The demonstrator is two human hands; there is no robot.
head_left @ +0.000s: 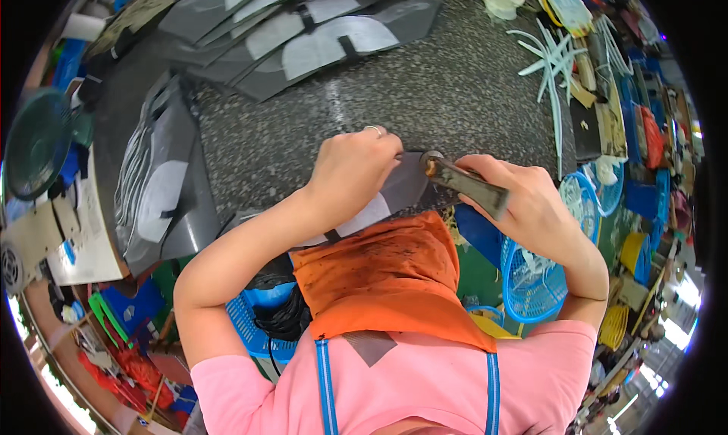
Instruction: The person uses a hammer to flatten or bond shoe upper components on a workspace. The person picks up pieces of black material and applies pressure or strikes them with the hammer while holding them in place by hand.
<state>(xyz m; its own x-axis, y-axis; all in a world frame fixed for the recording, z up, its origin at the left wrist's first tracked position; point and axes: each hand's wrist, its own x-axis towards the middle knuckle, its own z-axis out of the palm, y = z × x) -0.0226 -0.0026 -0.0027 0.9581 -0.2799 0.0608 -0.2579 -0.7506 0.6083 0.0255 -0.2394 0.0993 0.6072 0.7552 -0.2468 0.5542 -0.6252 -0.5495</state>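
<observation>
A dark grey cut panel (404,180) with a pale patch lies at the near edge of the speckled work table (334,109), just above my orange apron. My left hand (356,166) is closed over the panel, its fingertips pinched together at the panel's far edge; exactly what sits between them is hidden. In my right hand (523,200) is a worn metal hammer (466,183). Its round, rusty face rests at or just over the panel's right end, and its broad end points back toward my wrist.
Similar panels (341,45) lie overlapped at the far side, and another stack (155,177) is at the left. Pale green strips (552,64) spread at the far right. Blue baskets (535,283) stand by my right arm and below my left (254,325). A fan (38,143) is far left.
</observation>
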